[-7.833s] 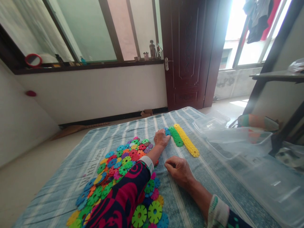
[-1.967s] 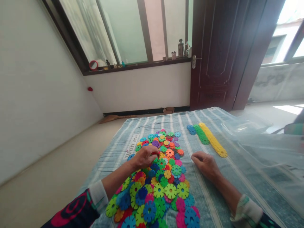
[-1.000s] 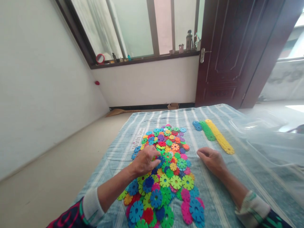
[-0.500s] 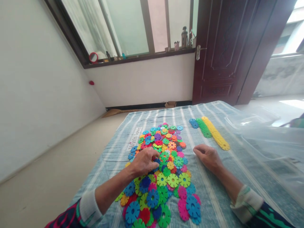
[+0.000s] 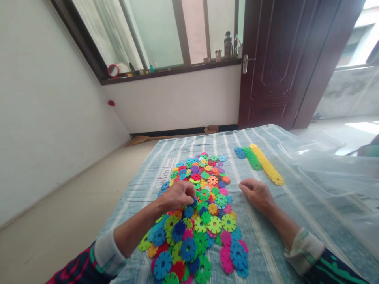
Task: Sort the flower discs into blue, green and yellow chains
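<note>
My left hand [image 5: 180,196] is over the pile of colourful notched plastic discs [image 5: 204,225], its thumb and forefinger pinched on a dark blue notched disc [image 5: 194,201]. Part of that disc is hidden by the fingers. To the right of the pile, my right hand [image 5: 257,193] rests low over the striped cloth with fingers curled together and nothing showing in them. Beyond it lie sorted rows of overlapping discs: a long yellow row [image 5: 268,165], a shorter green row [image 5: 252,158] and a short blue row [image 5: 239,152].
The striped blue-grey cloth [image 5: 136,197] covers the surface under the discs. A clear plastic container [image 5: 334,169] stands at the right edge. Behind are a window ledge [image 5: 177,70] with small items and a dark red door [image 5: 269,71].
My left thumb and forefinger have closed on a dark blue disc in the pile. My right hand has stayed in about the same place. The view has shifted slightly.
</note>
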`<state>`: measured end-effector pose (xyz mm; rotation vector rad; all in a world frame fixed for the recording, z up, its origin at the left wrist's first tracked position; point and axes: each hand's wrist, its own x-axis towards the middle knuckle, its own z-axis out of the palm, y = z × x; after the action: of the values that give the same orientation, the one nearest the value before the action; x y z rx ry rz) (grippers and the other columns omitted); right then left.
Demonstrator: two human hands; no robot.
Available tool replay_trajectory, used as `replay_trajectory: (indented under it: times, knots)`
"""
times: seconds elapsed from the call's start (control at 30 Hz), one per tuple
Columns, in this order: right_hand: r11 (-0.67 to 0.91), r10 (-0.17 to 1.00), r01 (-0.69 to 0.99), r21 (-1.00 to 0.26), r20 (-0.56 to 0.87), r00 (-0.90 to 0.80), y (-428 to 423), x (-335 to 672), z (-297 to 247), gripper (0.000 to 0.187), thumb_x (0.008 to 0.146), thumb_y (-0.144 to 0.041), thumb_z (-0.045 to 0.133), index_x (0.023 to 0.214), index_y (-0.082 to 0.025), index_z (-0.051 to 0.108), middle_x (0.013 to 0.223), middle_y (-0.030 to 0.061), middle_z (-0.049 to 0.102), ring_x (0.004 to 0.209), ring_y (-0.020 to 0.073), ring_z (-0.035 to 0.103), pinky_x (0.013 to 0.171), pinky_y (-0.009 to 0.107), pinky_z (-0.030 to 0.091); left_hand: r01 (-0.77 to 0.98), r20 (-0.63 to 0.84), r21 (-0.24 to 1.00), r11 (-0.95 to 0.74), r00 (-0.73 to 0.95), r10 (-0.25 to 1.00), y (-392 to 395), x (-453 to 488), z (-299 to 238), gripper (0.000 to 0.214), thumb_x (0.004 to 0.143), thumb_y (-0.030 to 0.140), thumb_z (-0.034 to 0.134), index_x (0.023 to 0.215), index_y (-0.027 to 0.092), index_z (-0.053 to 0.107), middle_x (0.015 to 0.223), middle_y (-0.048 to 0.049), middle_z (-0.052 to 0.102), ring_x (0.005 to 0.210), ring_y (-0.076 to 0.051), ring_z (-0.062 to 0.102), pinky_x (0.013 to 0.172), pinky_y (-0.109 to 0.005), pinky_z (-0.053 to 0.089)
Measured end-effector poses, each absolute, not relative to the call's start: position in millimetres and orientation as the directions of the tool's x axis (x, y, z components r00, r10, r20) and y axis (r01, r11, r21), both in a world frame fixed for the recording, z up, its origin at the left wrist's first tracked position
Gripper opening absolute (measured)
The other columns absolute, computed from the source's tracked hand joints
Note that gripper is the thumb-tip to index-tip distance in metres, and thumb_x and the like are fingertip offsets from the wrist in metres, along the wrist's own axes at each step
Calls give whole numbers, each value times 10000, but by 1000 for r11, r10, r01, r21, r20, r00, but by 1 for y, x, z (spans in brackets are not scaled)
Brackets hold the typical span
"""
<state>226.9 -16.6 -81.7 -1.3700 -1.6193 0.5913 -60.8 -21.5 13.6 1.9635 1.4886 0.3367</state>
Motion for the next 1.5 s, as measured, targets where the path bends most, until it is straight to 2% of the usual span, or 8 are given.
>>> replay_trajectory:
  times: [0.27, 0.6, 0.7, 0.8, 0.9, 1.2, 1.37, 1.5]
  knots:
    - [283, 935, 533, -798, 353, 33, -13, 224, -80, 214, 775, -318, 521, 713, -217, 699, 766, 28, 699, 724, 176, 629, 694, 279, 460, 649, 43, 743, -165, 200, 979, 23, -36, 24, 67, 576, 216, 627, 616, 172, 658, 587, 32, 613, 590, -126, 558, 572, -237, 434]
    - [279, 936, 541, -793, 351, 33, -10, 220, -73, 182, 779, -236, 544, 692, -212, 701, 729, 13, 682, 685, 144, 612, 674, 240, 439, 581, 160, 786, -214, 144, 977, 113, 77, -13, 100, 640, 114, 645, 731, 139, 677, 665, -1, 656, 642, -129, 605, 604, -240, 472]
    - [279, 935, 538, -795, 354, 38, -9, 219, -73, 184, 782, -227, 544, 691, -219, 704, 723, 8, 680, 683, 139, 611, 667, 227, 437, 592, 180, 776, -216, 121, 976, 142, 108, -26, 83, 686, 115, 679, 766, 137, 671, 730, -12, 670, 721, -133, 624, 686, -260, 499]
    - [280, 932, 536, -796, 358, 46, -8, 219, -72, 174, 778, -219, 553, 699, -223, 708, 731, 8, 684, 684, 136, 613, 659, 218, 433, 617, 175, 760, -204, 109, 979, 163, 129, -38, 140, 811, 254, 649, 854, 121, 644, 845, -31, 665, 800, -148, 627, 750, -329, 520]
    - [274, 932, 547, -791, 359, 52, -7, 218, -72, 172, 775, -211, 559, 690, -226, 708, 721, 10, 682, 672, 137, 610, 649, 219, 426, 643, 163, 741, -193, 106, 981, 177, 140, -47, 220, 868, 327, 589, 947, 125, 626, 957, -46, 650, 863, -162, 623, 777, -362, 525]
    - [261, 936, 530, -807, 347, 67, -6, 217, -73, 166, 777, -223, 564, 691, -225, 706, 721, 6, 679, 681, 137, 606, 660, 223, 417, 710, 180, 665, -231, 148, 972, 190, 147, -53, 263, 879, 338, 572, 1043, 135, 605, 1041, -64, 632, 902, -173, 616, 790, -373, 526]
    - [272, 930, 542, -795, 363, 65, -5, 217, -74, 172, 784, -223, 559, 678, -224, 694, 706, 3, 667, 661, 134, 596, 639, 222, 406, 752, 223, 601, -270, 167, 960, 189, 146, -48, 210, 860, 322, 594, 934, 128, 631, 947, -44, 653, 872, -166, 618, 797, -367, 510]
    - [272, 931, 537, -799, 360, 64, -5, 217, -74, 171, 787, -220, 559, 677, -222, 690, 706, 2, 661, 668, 131, 596, 657, 219, 409, 787, 244, 549, -279, 169, 955, 180, 139, -45, 107, 723, 188, 684, 816, 139, 664, 815, -34, 673, 811, -165, 618, 757, -285, 469]
